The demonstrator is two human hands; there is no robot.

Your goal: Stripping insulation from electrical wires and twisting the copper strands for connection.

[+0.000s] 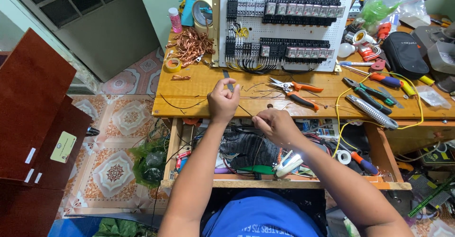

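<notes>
My left hand (222, 100) is closed over the front edge of the wooden workbench (189, 105), pinching one end of a thin black wire (244, 110). That wire runs down to my right hand (276, 126), which pinches its other end just below the bench edge. A white perforated panel (284, 28) with rows of black relays and terminal blocks stands upright behind my hands. Orange-handled wire strippers (296, 91) lie on the bench just right of my left hand.
Coiled copper wire (190, 44) and tape rolls (172, 65) sit at the bench's left. Pliers, screwdrivers (386, 80), a yellow cable (417, 99) and a black pouch (405, 53) crowd the right. An open drawer (246, 151) below holds tools. A dark wooden cabinet (33, 123) stands left.
</notes>
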